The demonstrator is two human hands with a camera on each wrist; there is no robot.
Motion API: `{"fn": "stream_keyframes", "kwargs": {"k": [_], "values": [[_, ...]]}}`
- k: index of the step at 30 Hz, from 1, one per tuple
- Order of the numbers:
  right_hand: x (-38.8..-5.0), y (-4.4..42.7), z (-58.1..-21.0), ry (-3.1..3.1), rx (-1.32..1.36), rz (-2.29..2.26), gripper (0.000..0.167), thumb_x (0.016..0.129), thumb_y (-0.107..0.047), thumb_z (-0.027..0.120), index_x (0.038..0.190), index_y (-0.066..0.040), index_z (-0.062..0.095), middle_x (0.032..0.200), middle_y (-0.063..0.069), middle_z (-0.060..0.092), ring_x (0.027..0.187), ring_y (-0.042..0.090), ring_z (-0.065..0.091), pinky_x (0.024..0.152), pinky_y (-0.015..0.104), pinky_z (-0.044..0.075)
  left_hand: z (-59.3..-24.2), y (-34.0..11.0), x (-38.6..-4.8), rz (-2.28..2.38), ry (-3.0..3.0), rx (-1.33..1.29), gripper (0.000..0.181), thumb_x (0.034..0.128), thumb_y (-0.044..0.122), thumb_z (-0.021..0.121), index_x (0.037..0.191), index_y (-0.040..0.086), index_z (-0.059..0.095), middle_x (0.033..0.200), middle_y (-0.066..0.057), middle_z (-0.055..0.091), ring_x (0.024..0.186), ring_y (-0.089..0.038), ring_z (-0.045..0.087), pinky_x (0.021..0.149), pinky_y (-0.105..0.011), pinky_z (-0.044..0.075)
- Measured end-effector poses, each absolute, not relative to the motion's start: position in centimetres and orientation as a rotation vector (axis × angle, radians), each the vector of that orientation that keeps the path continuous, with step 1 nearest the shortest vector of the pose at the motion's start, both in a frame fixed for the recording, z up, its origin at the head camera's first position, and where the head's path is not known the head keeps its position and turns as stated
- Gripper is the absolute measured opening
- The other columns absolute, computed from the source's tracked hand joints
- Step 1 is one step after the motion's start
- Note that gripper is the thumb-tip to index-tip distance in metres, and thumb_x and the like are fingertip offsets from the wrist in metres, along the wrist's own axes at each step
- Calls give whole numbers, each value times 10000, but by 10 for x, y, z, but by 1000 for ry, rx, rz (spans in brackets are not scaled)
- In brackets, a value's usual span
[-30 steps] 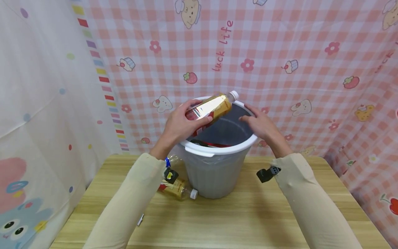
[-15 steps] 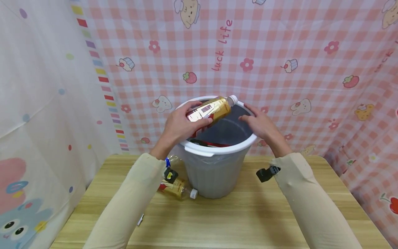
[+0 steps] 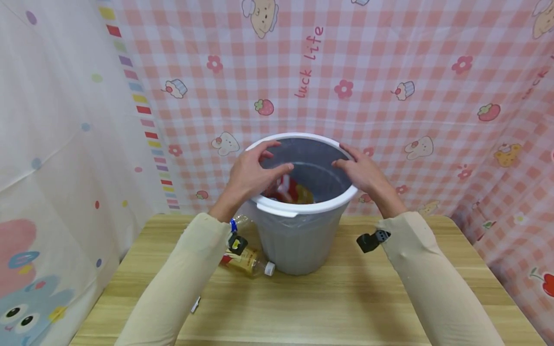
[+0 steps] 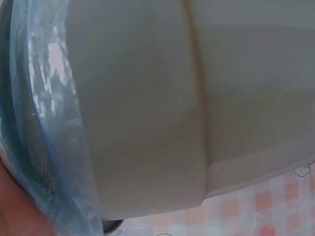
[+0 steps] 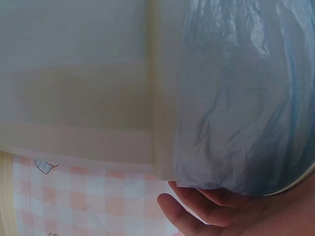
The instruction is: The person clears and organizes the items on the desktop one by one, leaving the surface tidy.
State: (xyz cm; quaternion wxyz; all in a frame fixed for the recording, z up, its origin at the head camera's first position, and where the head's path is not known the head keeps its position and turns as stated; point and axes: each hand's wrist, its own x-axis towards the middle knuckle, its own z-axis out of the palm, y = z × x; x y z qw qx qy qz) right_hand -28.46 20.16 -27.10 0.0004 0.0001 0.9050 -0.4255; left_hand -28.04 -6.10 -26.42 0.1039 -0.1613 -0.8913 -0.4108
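Bin (image 3: 298, 242), upright between both hands

Stands toward desk's (image 3: 320, 307) far edge. Left hand (image 3: 250, 174) at its left, fingers and thumb spread, holding nothing; right hand (image 3: 365, 174) on right rim (image 3: 349, 194), fingers parted. Bottle (image 3: 244, 262) lies nearer left hand, cap (image 3: 270, 269) rightward.

Right wrist feed | pale bin (image 5: 83, 98) wall fills most of my view — one ridge runs down it | bluish plastic film (image 5: 236, 98), crinkled and shiny, over its right part | my right grip (image 5: 234, 214) low right, fingers at the film's lower edge | pink-and-white checked cloth (image 5: 88, 201) below — wooden surface (image 5: 6, 196) sliver far left
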Motion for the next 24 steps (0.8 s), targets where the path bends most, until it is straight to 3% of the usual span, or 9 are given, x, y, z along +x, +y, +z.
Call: {"fn": "stream_keyframes", "kwargs": {"k": [4, 12, 24], "values": [[-284, 201, -271, 2828, -10, -1354, 666, 991, -366, 484, 1589, -267, 208, 1580, 186, 307, 1340, 391, 407, 1091, 570, 354, -264, -61, -280, -1197, -2614, -492, 612, 827, 508, 746, 1365, 276, 567, 1276, -79, 625, 1150, -220, 584, 938, -459, 474], [-284, 201, -271, 2845, -4, -1346, 673, 985, -372, 491, 1588, -257, 216, 1583, 176, 310, 1365, 386, 379, 1131, 583, 284, -265, -62, -280, -1250, -2584, -471, 568, 839, 470, 749, 1347, 280, 578, 1250, -56, 631, 1159, -210, 577, 952, -451, 479], [-284, 201, -271, 2819, -10, -1374, 672, 990, -360, 488, 1590, -261, 204, 1577, 184, 312, 1343, 384, 397, 1119, 573, 306, -261, -69, -275, -1349, -2524, -504, 494, 887, 349, 730, 1348, 252, 580, 1240, -47, 625, 1158, -227, 521, 975, -454, 448]]}}
